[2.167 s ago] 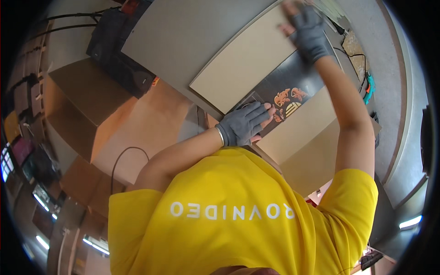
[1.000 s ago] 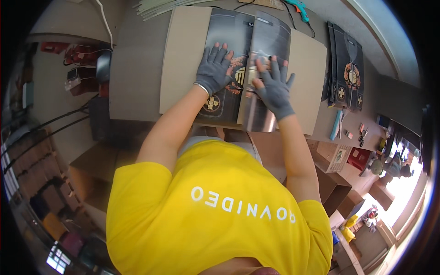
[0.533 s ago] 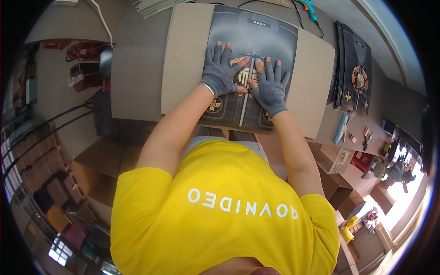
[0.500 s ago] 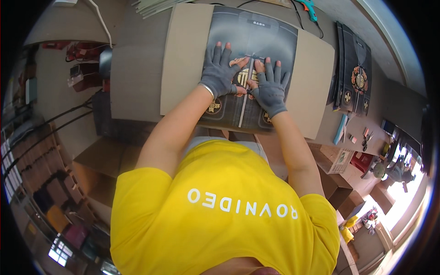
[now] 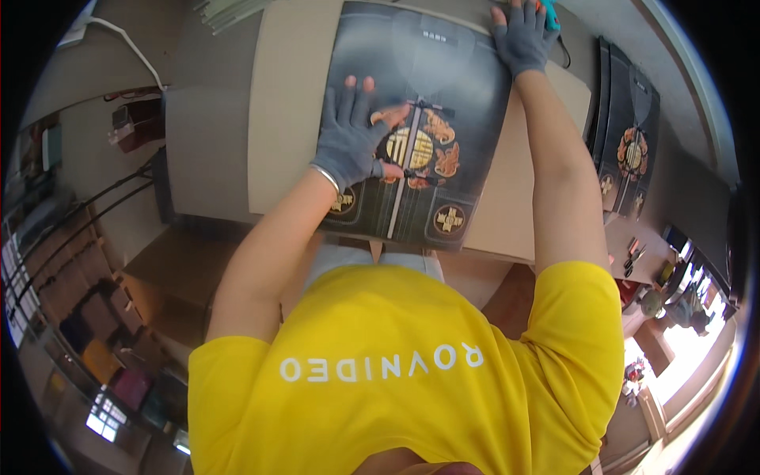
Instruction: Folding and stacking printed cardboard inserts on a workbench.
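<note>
A dark printed panel (image 5: 467, 95) with a gold round emblem, orange ornaments and a pale centre strip lies on a beige cardboard sheet (image 5: 285, 103). My left hand (image 5: 348, 134), in a grey fingerless glove, rests flat on the panel's left half with fingers spread, beside the emblem. Past the panel's far right corner reaches my right hand (image 5: 524, 43), gloved alike. Its fingers are stretched out beside a teal glue gun (image 5: 552, 16), partly covering it. The upper picture edge cuts off some fingertips, and I cannot make out a grip on the glue gun.
Similar dark panels (image 5: 629, 134) are stacked at the right. Scissors (image 5: 634, 260) lie nearer on that side. Pale thin sticks (image 5: 226, 12) lie at the far left, near a white cable (image 5: 131, 36). A cardboard box (image 5: 178, 261) stands below the table's left part.
My right hand has left the panel and moved far right to the glue gun. My left hand stays on the panel. The panel appears turned slightly and shifted left in view.
</note>
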Demonstrator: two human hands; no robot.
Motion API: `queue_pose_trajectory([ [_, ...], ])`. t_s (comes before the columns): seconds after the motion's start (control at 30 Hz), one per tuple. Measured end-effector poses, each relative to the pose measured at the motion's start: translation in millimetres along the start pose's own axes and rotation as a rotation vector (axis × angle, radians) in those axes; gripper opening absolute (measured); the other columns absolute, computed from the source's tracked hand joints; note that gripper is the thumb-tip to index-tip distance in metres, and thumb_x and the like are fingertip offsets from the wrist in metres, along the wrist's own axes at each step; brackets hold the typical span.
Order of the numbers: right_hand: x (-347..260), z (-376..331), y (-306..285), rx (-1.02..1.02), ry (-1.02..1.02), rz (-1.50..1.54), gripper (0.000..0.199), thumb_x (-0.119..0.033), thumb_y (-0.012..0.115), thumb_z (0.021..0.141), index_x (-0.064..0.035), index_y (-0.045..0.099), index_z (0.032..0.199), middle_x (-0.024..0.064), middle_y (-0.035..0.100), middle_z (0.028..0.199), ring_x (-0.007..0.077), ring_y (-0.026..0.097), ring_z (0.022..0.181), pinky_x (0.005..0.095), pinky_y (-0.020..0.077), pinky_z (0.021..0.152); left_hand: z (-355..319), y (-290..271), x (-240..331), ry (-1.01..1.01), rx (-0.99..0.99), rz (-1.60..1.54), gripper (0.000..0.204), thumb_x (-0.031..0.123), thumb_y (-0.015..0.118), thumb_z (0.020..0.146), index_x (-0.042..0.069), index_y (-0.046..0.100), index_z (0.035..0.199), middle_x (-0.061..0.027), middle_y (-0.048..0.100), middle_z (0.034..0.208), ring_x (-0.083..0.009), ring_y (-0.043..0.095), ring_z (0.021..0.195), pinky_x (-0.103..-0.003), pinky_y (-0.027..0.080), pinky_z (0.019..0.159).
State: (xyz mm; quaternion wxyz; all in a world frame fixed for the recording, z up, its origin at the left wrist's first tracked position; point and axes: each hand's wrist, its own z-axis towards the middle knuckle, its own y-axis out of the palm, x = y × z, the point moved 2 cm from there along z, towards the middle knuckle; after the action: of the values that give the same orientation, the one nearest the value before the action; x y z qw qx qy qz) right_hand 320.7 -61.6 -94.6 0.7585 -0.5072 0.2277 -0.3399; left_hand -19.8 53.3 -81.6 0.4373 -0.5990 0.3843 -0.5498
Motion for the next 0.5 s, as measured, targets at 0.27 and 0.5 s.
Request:
queue_pose_trajectory([
  [0.27, -67, -230, -109, -0.343, -0.367, 0.320, 0.079, -0.051, 0.065, 0.083, -0.0142, 0.040, 0.147, 0.0170, 0.032, 0.155, 0.0388, 0.027, 0.144, 0.0638, 0.0213, 0.112, 6, 0, 3, 0.019, 0.035, 0.079, 0.108, 0.080, 0.068, 0.058, 0.040, 0.032, 0.151, -0.0306, 0.021, 0.155, -0.0535, 0.014, 0.143, -0.063, 0.007, 0.113],
  [0.5, -96, -386, -197, -0.349, -0.050, 0.412, 0.071, -0.035, 0.073, 0.081, -0.0103, 0.047, 0.142, 0.0184, 0.044, 0.144, 0.0404, 0.036, 0.136, 0.0561, 0.0283, 0.111, 4, -5, 5, -0.054, -0.135, 0.162, 0.111, 0.084, 0.065, 0.058, 0.043, 0.024, 0.153, -0.0260, 0.005, 0.161, -0.0487, -0.002, 0.148, -0.064, -0.006, 0.113],
])
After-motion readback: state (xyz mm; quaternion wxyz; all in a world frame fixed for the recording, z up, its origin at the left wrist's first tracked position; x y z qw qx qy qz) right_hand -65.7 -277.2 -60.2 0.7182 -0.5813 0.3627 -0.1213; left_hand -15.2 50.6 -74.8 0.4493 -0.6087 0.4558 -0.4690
